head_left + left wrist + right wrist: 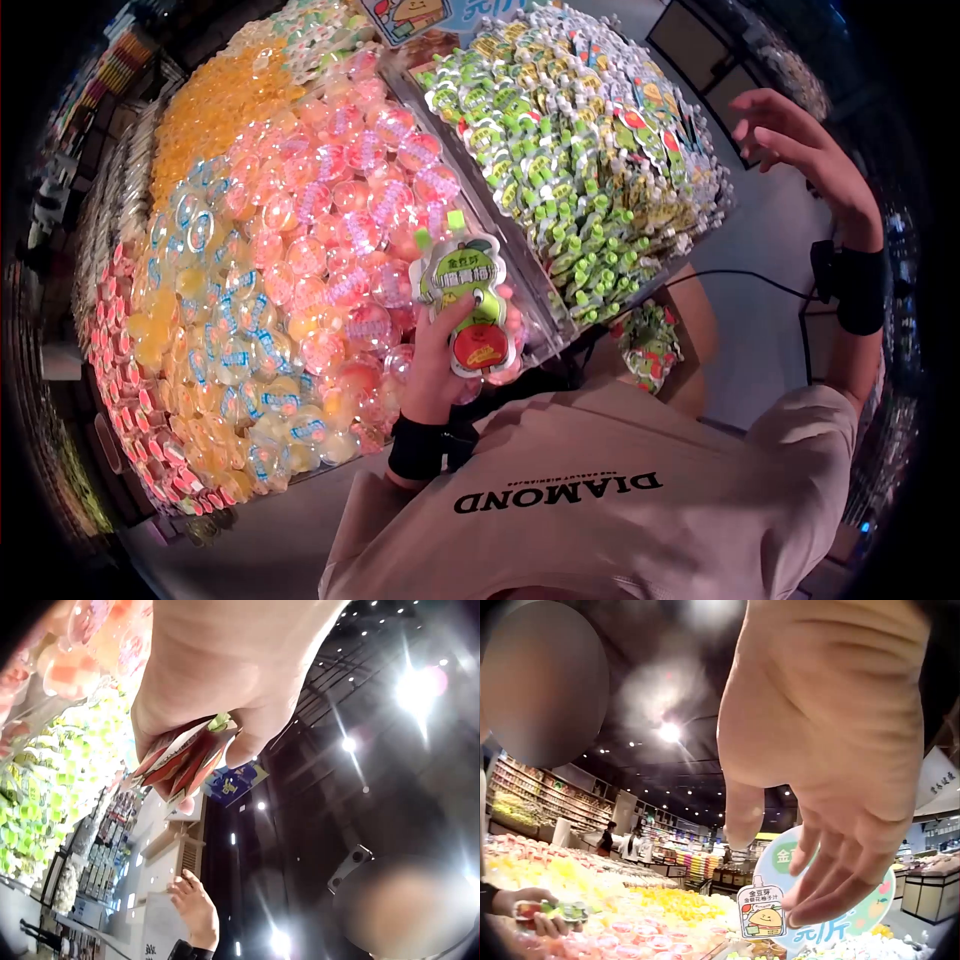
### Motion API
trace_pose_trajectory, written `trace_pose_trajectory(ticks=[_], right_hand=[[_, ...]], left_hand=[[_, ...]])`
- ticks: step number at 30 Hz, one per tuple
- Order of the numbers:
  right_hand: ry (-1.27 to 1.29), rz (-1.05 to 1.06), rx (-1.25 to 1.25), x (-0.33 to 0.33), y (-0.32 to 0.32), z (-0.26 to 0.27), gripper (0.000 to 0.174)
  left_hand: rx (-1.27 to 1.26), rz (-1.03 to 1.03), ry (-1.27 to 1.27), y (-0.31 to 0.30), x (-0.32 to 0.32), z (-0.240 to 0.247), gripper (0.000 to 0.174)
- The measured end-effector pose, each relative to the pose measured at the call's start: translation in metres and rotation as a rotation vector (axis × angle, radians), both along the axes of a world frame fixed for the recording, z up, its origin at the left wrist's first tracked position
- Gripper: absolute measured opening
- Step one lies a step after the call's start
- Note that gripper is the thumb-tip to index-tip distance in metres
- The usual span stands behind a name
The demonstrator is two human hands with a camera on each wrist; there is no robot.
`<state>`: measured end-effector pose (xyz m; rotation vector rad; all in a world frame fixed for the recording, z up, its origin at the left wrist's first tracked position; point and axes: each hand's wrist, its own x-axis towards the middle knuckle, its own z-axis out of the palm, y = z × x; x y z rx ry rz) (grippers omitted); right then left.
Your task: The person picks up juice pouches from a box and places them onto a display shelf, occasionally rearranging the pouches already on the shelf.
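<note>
My left hand (440,350) grips a few flat green-and-red snack pouches (467,300) and holds them up over the pink jelly cups (350,220). In the left wrist view the pouches (184,761) are pinched between thumb and fingers. The same pouches (559,910) show small at the lower left of the right wrist view. My right hand (790,135) hangs in the air beyond the right side of the green pouch bin (570,150), fingers spread and relaxed, holding nothing; its fingers (832,877) point down in the right wrist view.
Orange jelly cups (215,100) and blue-lidded cups (230,330) fill the left bin, with a row of red packets (120,390) along its edge. A clear divider (500,240) separates the bins. A round sign (780,859) stands over the display. Grey floor (770,320) lies right.
</note>
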<state>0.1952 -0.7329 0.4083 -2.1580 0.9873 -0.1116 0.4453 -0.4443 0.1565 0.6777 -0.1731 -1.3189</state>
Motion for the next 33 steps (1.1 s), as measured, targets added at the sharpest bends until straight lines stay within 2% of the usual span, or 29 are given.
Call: trace_pose_trajectory(ticks=[3, 6, 7, 8, 10, 11, 12, 13, 14, 17, 20, 22, 23, 24, 26, 27, 28, 30, 32, 33], right_hand=[[0.051, -0.023, 0.028, -0.043, 0.055, 0.011, 0.041], [0.007, 0.006, 0.137, -0.047, 0.103, 0.009, 0.042], [-0.038, 0.018, 0.213, -0.042, 0.116, 0.0, 0.044], [-0.09, -0.006, 0.298, -0.031, 0.132, -0.012, 0.05], [-0.175, -0.018, 0.457, -0.009, 0.157, -0.052, 0.066], [-0.216, -0.033, 0.565, 0.004, 0.169, -0.073, 0.07], [-0.227, -0.049, 0.746, 0.017, 0.175, -0.093, 0.067], [-0.139, -0.071, 0.838, 0.031, 0.178, -0.101, 0.055], [-0.219, -0.127, 0.97, 0.045, 0.184, -0.117, 0.037], [-0.113, -0.129, 1.042, 0.07, 0.185, -0.131, 0.03], [-0.167, -0.047, 0.944, 0.091, 0.172, -0.135, 0.029], [-0.171, 0.037, 0.696, 0.106, 0.157, -0.136, 0.033], [-0.302, 0.158, 0.518, 0.117, 0.143, -0.14, 0.036], [-0.301, 0.182, 0.475, 0.128, 0.126, -0.135, 0.04], [-0.339, 0.195, 0.24, 0.158, 0.08, -0.125, 0.041], [-0.38, 0.19, 0.187, 0.177, 0.047, -0.124, 0.041], [-0.423, 0.186, 0.134, 0.198, 0.01, -0.123, 0.04], [-0.467, 0.119, -0.028, 0.245, -0.049, -0.122, 0.039], [-0.629, 0.271, -0.276, 0.296, -0.12, -0.148, 0.036], [-0.629, 0.297, -0.261, 0.322, -0.156, -0.167, 0.036]], left_hand=[[-0.004, -0.147, -0.002, -0.004, -0.012, 0.012, 0.04], [-0.041, -0.271, -0.081, -0.004, -0.024, 0.019, 0.041], [-0.031, -0.344, 0.023, -0.004, -0.028, 0.012, 0.04], [-0.042, -0.363, 0.02, -0.003, -0.032, 0.014, 0.04], [-0.215, -0.438, -0.071, -0.003, -0.04, 0.026, 0.039], [-0.217, -0.483, -0.106, -0.002, -0.042, 0.034, 0.04], [-0.227, -0.548, -0.068, -0.005, -0.044, 0.033, 0.04], [-0.269, -0.525, -0.058, -0.005, -0.049, 0.035, 0.041], [-0.308, -0.498, -0.046, -0.003, -0.053, 0.036, 0.042], [-0.237, -0.494, -0.075, -0.003, -0.047, 0.031, 0.047], [-0.199, -0.411, -0.075, -0.006, -0.034, 0.03, 0.048], [-0.22, -0.302, -0.033, -0.008, -0.027, 0.034, 0.048], [-0.253, -0.162, -0.267, -0.013, -0.025, 0.014, 0.054], [-0.303, -0.098, -0.484, -0.018, -0.017, 0.005, 0.055], [-0.245, 0.061, -0.888, -0.013, -0.011, 0.017, 0.051], [-0.086, 0.019, -0.465, -0.013, -0.01, 0.026, 0.049], [-0.032, 0.018, -0.533, -0.018, -0.006, 0.019, 0.051], [-0.042, -0.001, -0.442, -0.029, 0.001, 0.005, 0.053], [-0.025, 0.033, -0.533, -0.052, 0.011, 0.013, 0.054], [-0.016, 0.039, -0.621, -0.067, 0.016, 0.016, 0.056]])
